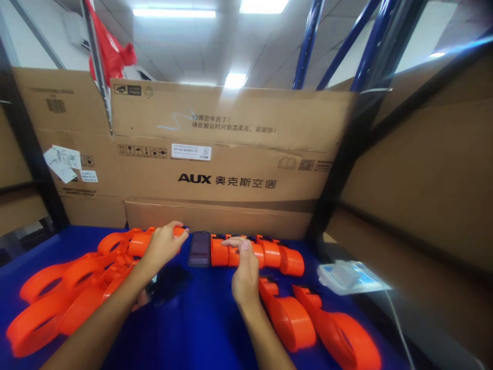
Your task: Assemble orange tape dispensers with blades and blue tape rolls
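Note:
My left hand (pixel 164 245) is closed around the grip end of an orange plastic handle part (pixel 143 240) at the back of the blue table (pixel 200 318). My right hand (pixel 244 272) rests on another orange handle part (pixel 265 254), fingers curled over it. A dark phone (pixel 199 248) lies flat between the two hands, touching neither as far as I can see.
A pile of orange loop-shaped parts (pixel 57 293) lies at the left. Two more orange parts (pixel 308 321) lie at the right front. A white charger on a light pad (pixel 346 276) sits at the right edge. Cardboard boxes (pixel 231 154) wall the back and right.

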`<state>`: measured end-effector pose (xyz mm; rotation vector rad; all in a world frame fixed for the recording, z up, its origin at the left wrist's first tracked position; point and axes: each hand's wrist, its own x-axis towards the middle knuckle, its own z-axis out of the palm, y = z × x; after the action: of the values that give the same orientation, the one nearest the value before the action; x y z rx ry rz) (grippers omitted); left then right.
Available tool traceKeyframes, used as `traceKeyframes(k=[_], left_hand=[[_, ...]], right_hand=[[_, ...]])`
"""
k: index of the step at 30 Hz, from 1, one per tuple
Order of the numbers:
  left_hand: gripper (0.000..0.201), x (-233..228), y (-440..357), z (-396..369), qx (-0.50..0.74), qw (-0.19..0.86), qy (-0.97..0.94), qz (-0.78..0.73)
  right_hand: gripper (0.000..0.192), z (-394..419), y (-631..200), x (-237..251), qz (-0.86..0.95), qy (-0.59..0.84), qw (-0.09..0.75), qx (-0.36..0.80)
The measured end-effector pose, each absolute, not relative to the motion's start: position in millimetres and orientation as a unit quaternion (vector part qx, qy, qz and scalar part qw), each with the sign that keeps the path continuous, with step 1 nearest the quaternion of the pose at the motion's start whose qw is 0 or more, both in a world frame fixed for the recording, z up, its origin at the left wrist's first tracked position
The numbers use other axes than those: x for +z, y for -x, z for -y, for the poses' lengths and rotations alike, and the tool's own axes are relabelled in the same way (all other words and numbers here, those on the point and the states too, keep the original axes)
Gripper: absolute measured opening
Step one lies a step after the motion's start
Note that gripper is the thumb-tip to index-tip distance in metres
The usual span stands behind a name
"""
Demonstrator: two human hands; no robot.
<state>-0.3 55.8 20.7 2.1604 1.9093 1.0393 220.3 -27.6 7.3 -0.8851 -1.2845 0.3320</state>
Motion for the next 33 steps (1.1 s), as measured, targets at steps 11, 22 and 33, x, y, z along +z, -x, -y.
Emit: traceKeyframes(k=[11,22,33], left_hand=[[0.042,-3,-14,-68,0.377,0.106,-0.695,-0.602],[0.034,-25,-12,-67,0.361,0.149,-0.682,-0.618],[0.06,18,23,-50,0.282,0.086,-0.736,-0.609]], right_hand=[[0.05,28,-221,5,0.594,0.379,0.69,0.166],[0.058,32,-220,15,0.554,0.398,0.702,0.205],[0.056,31,-220,13,0.546,0.393,0.714,0.192]])
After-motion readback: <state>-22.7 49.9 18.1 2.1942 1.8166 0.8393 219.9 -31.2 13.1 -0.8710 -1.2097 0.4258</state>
